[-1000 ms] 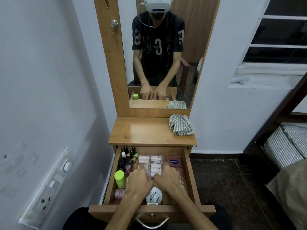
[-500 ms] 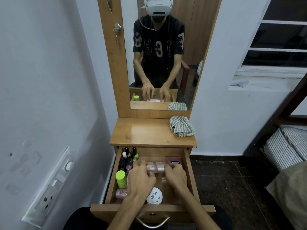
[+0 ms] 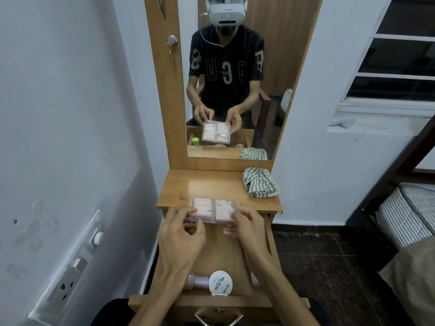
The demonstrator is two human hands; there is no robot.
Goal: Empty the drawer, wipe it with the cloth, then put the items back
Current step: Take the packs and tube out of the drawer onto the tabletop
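Note:
Both my hands hold a flat clear pink box of pale nail tips (image 3: 214, 209) above the back of the open drawer (image 3: 270, 243), level with the dresser top's front edge. My left hand (image 3: 181, 236) grips its left side and my right hand (image 3: 247, 229) grips its right side. On the right of the wooden dresser top (image 3: 207, 187) lies a crumpled striped cloth (image 3: 260, 182). At the drawer's front lie a round white nail polish remover tub (image 3: 220, 283) and a pink bottle (image 3: 196, 281). My arms hide the drawer's other contents.
A mirror (image 3: 235, 78) above the dresser reflects me and the box. A white wall with a switch panel (image 3: 70, 262) is close on the left. A bed with striped bedding (image 3: 407, 215) stands on the right, over a dark tiled floor (image 3: 313, 260).
My hands closed on the nail tip box inside the drawer, then lifted it up and back toward the dresser top. The view tilted slightly.

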